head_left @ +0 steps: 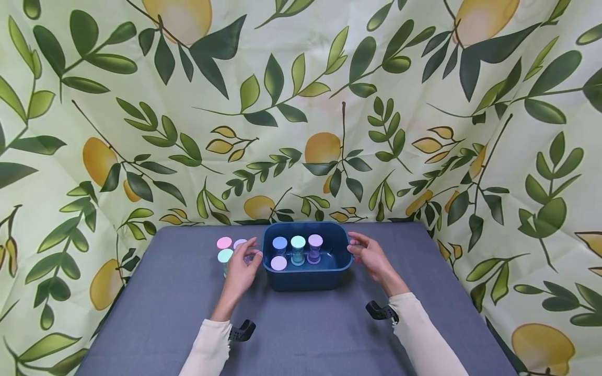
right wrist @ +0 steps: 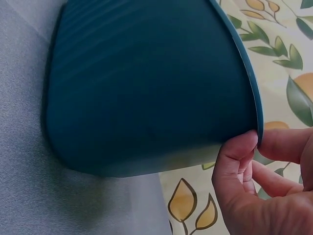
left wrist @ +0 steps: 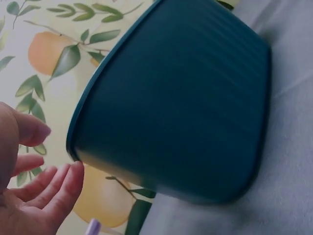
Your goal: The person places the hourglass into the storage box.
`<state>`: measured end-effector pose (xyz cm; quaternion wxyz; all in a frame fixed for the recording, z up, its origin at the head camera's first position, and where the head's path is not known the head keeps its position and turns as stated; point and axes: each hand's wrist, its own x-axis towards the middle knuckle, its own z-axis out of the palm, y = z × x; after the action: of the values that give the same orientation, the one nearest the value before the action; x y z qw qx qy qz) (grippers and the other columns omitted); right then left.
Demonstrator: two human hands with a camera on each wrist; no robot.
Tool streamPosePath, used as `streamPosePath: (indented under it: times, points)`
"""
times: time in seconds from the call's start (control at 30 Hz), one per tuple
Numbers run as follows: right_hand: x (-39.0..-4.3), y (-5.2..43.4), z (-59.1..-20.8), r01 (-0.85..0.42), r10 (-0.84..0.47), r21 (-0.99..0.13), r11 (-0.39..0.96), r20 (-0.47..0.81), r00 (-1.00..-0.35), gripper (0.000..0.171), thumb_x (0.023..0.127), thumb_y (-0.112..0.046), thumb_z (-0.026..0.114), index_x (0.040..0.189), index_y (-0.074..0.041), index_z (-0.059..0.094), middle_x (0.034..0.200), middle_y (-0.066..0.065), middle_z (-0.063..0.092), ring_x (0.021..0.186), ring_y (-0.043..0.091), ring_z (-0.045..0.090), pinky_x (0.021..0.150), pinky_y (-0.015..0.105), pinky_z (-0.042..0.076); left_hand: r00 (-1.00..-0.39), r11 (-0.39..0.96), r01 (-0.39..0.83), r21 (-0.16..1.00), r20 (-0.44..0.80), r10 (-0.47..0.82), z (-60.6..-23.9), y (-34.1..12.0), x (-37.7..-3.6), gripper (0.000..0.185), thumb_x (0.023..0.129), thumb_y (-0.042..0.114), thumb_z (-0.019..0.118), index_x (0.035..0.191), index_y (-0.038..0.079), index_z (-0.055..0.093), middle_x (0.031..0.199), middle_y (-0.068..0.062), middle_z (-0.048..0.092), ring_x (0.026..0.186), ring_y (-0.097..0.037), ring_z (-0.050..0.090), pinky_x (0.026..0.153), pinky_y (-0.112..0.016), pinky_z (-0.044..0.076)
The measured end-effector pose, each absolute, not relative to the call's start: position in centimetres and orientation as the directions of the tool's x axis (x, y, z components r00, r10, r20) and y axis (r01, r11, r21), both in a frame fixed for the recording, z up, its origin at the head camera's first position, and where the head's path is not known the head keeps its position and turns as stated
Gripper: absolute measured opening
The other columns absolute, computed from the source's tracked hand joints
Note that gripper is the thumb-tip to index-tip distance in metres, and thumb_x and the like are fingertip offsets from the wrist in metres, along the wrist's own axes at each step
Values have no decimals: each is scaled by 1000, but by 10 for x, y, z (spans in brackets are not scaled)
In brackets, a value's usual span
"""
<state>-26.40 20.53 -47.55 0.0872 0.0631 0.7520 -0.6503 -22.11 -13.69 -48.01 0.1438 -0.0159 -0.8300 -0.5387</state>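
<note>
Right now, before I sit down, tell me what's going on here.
A person's right hand pinches the right end of a dark blue bin standing on a grey-covered table. The left hand is at the bin's left end, its fingers not wrapped round it; whether they touch it is hard to tell. Four hourglass-shaped pieces with pastel caps are in the bin, and at least three more capped pieces are outside it, beside the left hand.

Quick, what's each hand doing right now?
Left hand: open, right beside the blue bin.
Right hand: closed, pinching the blue bin by its edge.
</note>
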Motion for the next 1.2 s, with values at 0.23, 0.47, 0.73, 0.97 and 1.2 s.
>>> streamPosePath:
  times: [0.23,0.47,0.73,0.97,1.2]
  points:
    - [-262,204,-477,203,-23,-968,144,-209,-978,47,98,-9,55,144,-10,46,118,9,50,106,28,51,84,33,50,-915,480,238,844,361,-181,-478,-148,-205,41,90,12,67,129,7,54,119,-11,61,106,-22,62,83,-38,56]
    - [-263,205,-475,195,-24,-972,133,-200,-980,47,99,-9,54,145,-10,45,123,12,49,104,25,51,79,27,50,-840,497,316,808,482,-249,-479,-169,-201,45,85,7,72,126,1,52,113,-16,58,99,-23,58,77,-15,50]
    - [-263,205,-475,207,-21,-968,146,-212,-977,48,98,-11,56,146,-12,45,121,9,49,103,23,50,81,28,50,-834,489,253,834,445,-327,-491,-193,-203,54,86,5,71,134,-1,47,125,-20,53,116,-30,53,81,-6,40]
    - [-264,202,-476,199,-34,-970,138,-206,-978,49,98,-12,56,146,-12,45,130,14,48,109,26,50,80,27,50,-858,486,170,857,372,-355,-506,-203,-207,60,85,4,71,138,-2,43,126,-22,51,120,-36,53,89,-28,51]
    - [-263,204,-479,206,-16,-969,138,-210,-978,47,98,-9,54,145,-12,46,132,18,47,111,30,49,79,26,50,-879,498,110,860,318,-355,-518,-200,-210,63,84,9,73,138,-4,42,126,-25,50,121,-39,51,93,-54,50]
